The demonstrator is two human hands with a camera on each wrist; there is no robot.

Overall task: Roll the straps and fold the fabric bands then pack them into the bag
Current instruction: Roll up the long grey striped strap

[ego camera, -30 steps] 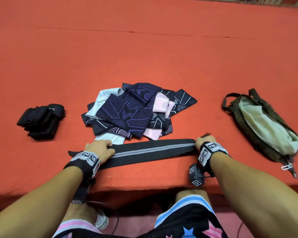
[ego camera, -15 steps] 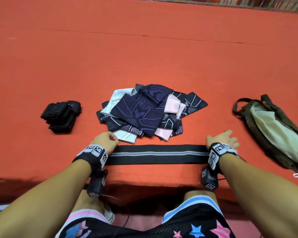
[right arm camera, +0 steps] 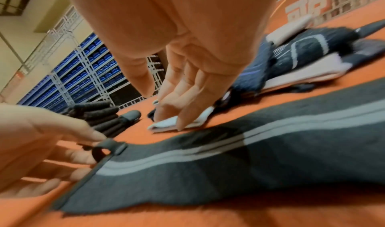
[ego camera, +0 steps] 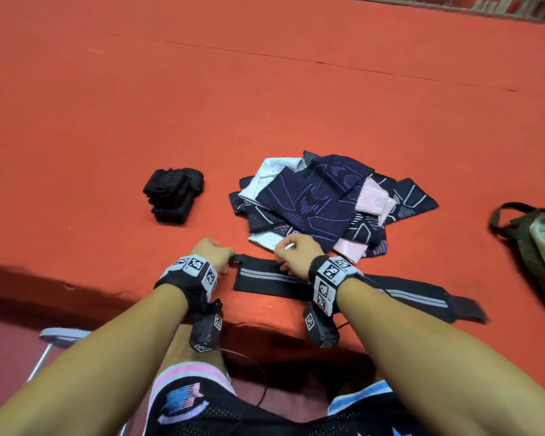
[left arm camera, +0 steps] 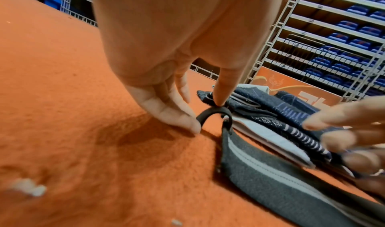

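Observation:
A black strap (ego camera: 406, 291) with grey stripes lies flat along the front of the orange table (ego camera: 265, 105). My left hand (ego camera: 224, 256) pinches the small loop (left arm camera: 214, 113) at the strap's left end between thumb and fingertips. My right hand (ego camera: 285, 262) is close beside it, with relaxed fingers reaching down at the strap's far edge (right arm camera: 229, 164). Just behind the strap sits a pile of navy, white and pink fabric bands (ego camera: 328, 206). A stack of rolled black straps (ego camera: 173, 195) lies to the left. The olive bag (ego camera: 535, 243) lies open at the far right.
The table's front edge (ego camera: 265, 322) runs just under my wrists. A metal frame (ego camera: 63, 335) stands below it at the lower left. Wire shelving with blue items (left arm camera: 333, 41) stands beyond the table.
My right hand left the strap's right end and moved left, close to my left hand. The strap's right end now lies free. My left hand has stayed at the loop end.

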